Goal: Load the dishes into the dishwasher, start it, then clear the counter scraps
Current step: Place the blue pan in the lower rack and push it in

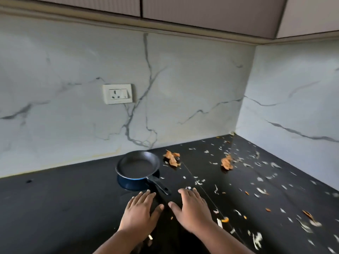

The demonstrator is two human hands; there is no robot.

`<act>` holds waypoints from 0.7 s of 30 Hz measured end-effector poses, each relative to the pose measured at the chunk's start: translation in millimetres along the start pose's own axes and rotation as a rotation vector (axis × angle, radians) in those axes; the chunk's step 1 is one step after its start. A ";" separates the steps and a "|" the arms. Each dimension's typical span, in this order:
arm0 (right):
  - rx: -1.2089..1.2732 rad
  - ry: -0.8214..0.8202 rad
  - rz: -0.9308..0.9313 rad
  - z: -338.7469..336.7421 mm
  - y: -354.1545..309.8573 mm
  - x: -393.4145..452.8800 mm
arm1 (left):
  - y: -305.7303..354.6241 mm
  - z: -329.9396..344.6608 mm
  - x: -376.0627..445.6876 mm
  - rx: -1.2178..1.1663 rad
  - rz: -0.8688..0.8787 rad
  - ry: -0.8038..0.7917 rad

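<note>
Glossy black counter in a corner of white veined marble wall. Your small round frying pan sits near the back, its straight handle aimed between your hands. Left hand and right hand are both flat, fingers relaxed, holding nothing. Papery white and orange peel scraps litter the right side.

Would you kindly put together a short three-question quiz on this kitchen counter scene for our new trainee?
1. True or false: the left hand grips the frying pan handle.
2. Where do most scraps lie on the counter: A) left of the pan, B) right of the pan, C) inside the pan?
3. Fill in: on the wall behind the pan sits a white ____.

Key: 1 false, both hands, including the right hand, are open and hold nothing; 2 B; 3 socket.
</note>
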State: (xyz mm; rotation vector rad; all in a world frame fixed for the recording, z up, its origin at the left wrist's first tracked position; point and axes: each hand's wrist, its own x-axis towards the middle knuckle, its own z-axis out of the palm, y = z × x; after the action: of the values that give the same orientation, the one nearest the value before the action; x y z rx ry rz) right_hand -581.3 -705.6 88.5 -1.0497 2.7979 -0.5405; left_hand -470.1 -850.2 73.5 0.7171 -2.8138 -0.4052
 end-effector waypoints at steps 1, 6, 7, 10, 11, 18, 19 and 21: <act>0.003 -0.010 -0.023 -0.8 -1.5 11.1 | -2.1 -0.6 0.1 0.001 -0.048 0.014; 0.095 -0.093 -0.014 9.1 -20.5 53.0 | -19.1 -3.0 -8.8 -0.008 -0.215 -0.004; 0.134 -0.122 0.020 12.4 -22.9 60.1 | -22.1 -3.0 -8.9 -0.011 -0.225 -0.007; 0.276 -0.204 0.114 24.8 -30.8 84.2 | -36.0 -2.5 -2.0 -0.019 -0.264 -0.004; 0.317 -0.225 0.146 27.8 -32.8 91.5 | -40.6 -1.9 2.1 -0.024 -0.269 -0.008; 0.674 -0.379 0.417 27.0 -46.4 110.1 | -57.9 -3.6 42.0 -0.088 -0.255 -0.043; 0.727 -0.409 0.450 25.2 -49.7 110.1 | -59.7 -4.4 50.2 -0.103 -0.271 -0.039; 0.910 -0.448 0.543 18.7 -59.3 109.9 | -60.1 -4.9 71.8 -0.218 -0.338 -0.078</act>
State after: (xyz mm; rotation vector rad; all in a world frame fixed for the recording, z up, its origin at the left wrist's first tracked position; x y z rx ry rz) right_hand -623.7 -824.3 95.6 -0.1711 1.9260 -1.1428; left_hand -504.4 -937.3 68.9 1.1492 -2.6582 -0.7969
